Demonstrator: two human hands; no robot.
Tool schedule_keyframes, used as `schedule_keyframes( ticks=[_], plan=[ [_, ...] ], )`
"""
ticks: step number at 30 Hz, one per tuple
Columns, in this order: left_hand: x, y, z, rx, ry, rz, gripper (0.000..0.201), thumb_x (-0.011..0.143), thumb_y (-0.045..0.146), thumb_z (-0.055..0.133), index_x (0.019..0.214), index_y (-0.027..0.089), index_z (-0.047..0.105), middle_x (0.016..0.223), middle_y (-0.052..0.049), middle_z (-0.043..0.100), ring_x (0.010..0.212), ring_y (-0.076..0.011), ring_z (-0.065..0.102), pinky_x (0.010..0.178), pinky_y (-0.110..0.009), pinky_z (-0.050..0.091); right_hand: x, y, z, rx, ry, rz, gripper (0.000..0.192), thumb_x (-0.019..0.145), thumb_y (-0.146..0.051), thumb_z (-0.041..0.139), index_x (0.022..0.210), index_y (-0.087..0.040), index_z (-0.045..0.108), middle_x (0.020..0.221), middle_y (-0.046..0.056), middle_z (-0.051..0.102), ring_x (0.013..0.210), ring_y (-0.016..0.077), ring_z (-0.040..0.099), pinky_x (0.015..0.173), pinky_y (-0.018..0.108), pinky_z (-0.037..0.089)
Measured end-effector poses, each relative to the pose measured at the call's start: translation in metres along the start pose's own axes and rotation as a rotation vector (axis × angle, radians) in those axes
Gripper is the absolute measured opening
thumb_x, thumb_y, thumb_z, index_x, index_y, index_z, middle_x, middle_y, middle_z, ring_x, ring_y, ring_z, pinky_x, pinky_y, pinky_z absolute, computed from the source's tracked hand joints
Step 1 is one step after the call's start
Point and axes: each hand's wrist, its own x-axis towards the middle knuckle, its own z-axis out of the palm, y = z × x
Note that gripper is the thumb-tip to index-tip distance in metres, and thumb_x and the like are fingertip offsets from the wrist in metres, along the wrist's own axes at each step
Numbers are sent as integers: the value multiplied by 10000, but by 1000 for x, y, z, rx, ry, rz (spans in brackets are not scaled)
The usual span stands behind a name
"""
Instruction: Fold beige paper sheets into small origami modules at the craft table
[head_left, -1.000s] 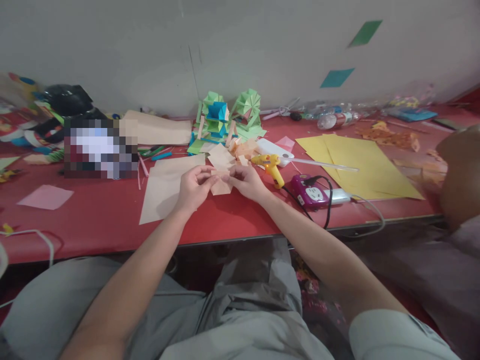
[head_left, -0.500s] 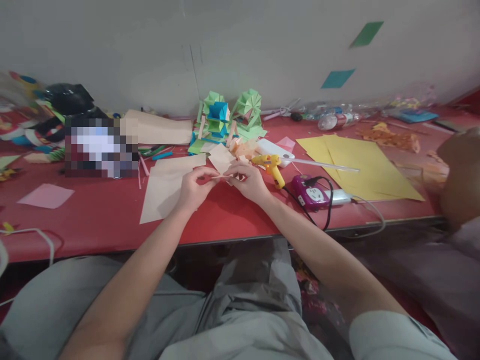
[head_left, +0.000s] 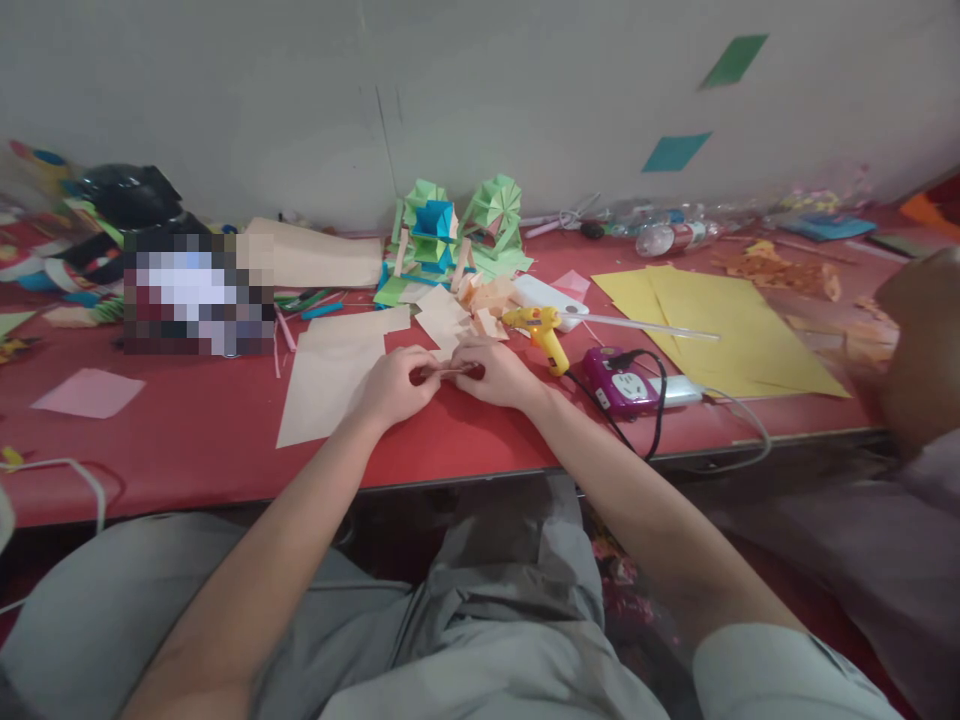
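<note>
Between the fingertips of both hands is a small strip of pale paper, held just above the red table. My left hand pinches its left end, and my right hand pinches the right end. The fingers partly cover the strip. Left of the hands lies a cream paper sheet. Behind them are cut cream paper pieces and peach folded paper. A yellow glue gun with a clear glue stick rests right of my right hand.
A purple power socket with cables sits to the right, near yellow paper sheets. Green and blue folded-paper models stand by the wall. A plastic bottle lies at the back. Another person's arm is at the right edge.
Both hands have come slightly closer to me and lower, still pinching the paper strip. The fingers are curled more tightly around it. The glue gun and table items stay put.
</note>
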Motion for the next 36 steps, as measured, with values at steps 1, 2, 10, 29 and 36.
schedule_keyframes(
  ticks=[1,2,10,29,36],
  plan=[
    [0,-1,0,-11,-1,-3,115,845,259,611,808,241,718,939,-53,722,862,-234,656,826,-376,516,0,0,0,12,3,9,141,879,-238,623,753,-198,671,790,51,642,765,187,562,720,319,428],
    [1,-2,1,-13,0,-9,148,874,279,591,808,241,717,948,-57,722,865,-235,656,837,-382,513,1,1,1,23,5,22,194,912,-265,598,746,-198,673,774,51,638,747,183,552,711,321,422],
    [2,-4,6,197,78,-15,204,919,272,531,731,216,588,872,-70,601,833,-242,599,771,-379,478,3,6,7,4,77,113,221,904,-250,623,697,-182,587,715,21,543,705,162,504,684,311,386],
    [1,3,5,277,98,-119,96,845,200,662,787,227,591,935,-60,643,959,-289,614,818,-411,422,5,12,15,87,70,83,159,780,-40,543,827,-176,611,805,34,582,732,161,522,680,290,422],
    [2,3,7,326,79,-100,77,858,184,642,802,237,645,968,-66,667,989,-321,611,811,-434,413,4,10,12,29,24,4,266,757,11,491,827,-157,686,845,70,595,823,189,550,723,302,432]
  ],
)
